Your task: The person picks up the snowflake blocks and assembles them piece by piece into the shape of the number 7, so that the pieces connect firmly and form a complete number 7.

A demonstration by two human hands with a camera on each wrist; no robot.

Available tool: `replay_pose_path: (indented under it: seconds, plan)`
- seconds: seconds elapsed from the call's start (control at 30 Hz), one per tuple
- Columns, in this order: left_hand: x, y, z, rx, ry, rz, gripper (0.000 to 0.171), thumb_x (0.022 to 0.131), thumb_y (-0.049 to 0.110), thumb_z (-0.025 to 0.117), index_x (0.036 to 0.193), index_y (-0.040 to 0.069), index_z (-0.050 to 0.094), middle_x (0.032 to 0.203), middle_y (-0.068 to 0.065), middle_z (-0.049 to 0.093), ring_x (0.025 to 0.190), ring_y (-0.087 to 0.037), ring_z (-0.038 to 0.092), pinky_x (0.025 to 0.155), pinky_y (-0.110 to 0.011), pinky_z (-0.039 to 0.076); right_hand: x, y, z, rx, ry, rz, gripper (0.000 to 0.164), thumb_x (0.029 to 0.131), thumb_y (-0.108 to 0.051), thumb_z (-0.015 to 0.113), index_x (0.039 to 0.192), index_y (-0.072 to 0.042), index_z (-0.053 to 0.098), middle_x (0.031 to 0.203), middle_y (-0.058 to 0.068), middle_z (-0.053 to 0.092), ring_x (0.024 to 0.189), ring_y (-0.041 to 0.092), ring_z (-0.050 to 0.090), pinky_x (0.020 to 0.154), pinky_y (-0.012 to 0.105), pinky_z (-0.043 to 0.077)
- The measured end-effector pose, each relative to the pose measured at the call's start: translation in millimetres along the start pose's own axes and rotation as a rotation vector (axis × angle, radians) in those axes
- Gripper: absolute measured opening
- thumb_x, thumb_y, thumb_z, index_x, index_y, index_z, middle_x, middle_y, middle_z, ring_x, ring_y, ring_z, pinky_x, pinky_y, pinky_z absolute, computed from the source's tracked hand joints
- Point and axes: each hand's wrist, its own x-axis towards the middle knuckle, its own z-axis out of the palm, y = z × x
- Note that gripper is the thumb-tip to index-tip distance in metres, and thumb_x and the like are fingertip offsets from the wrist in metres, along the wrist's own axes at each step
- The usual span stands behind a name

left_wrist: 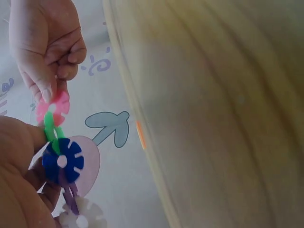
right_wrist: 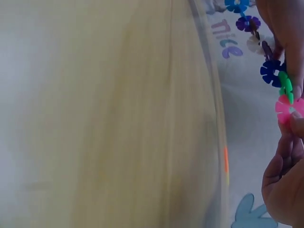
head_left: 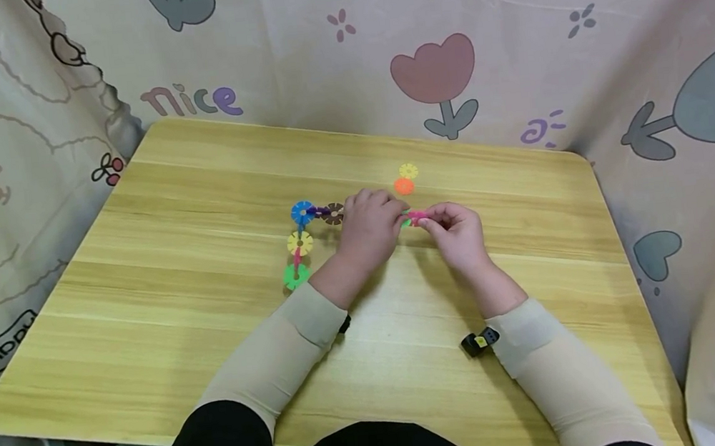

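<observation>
My right hand [head_left: 458,235] pinches a pink slotted plastic disc [left_wrist: 53,110] between thumb and fingers. That disc is joined edge-on to a green disc [left_wrist: 49,124], which my left hand [head_left: 367,228] grips. From the green disc the chain runs on through a dark blue disc [left_wrist: 72,161], a purple one [left_wrist: 70,195] and a whitish one [left_wrist: 92,213]. Left of my left hand in the head view, the chain continues with a brown-looking disc [head_left: 334,214] and a blue disc [head_left: 302,212], then bends through a yellow disc [head_left: 300,243] to a bright green disc [head_left: 296,277].
Beyond my hands, an orange disc [head_left: 403,186] and a loose yellow disc [head_left: 408,171] lie on the wooden table [head_left: 162,270]. A printed curtain [head_left: 303,63] hangs behind the table's far edge. Both wrists wear small black cameras [head_left: 480,341].
</observation>
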Motion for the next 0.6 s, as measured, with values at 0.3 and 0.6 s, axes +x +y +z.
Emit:
replay_pose_path:
  seconds: [0.3, 0.6]
  plan:
    - [0.2, -1.4, -0.1, -0.022, -0.032, -0.032, 0.024, 0.110, 0.025, 0.059, 0.125, 0.021, 0.077, 0.125, 0.004, 0.073, 0.116, -0.021, 0.060, 0.104, -0.047, 0.041, 0, 1, 16, 0.029, 0.017, 0.033, 0.004, 0.093, 0.013, 0.074, 0.093, 0.009, 0.074, 0.083, 0.010, 0.073, 0.073, 0.008, 0.065, 0.067, 0.018, 0.054]
    - [-0.8, -4.3, -0.4, 0.022, -0.075, -0.037, 0.026, 0.110, 0.020, 0.055, 0.125, 0.023, 0.077, 0.127, 0.006, 0.072, 0.116, -0.020, 0.061, 0.099, -0.044, 0.043, 7, 0, 7, -0.009, -0.097, 0.064, 0.010, 0.095, 0.015, 0.065, 0.103, 0.017, 0.071, 0.097, 0.030, 0.073, 0.076, 0.010, 0.063, 0.066, 0.017, 0.050]
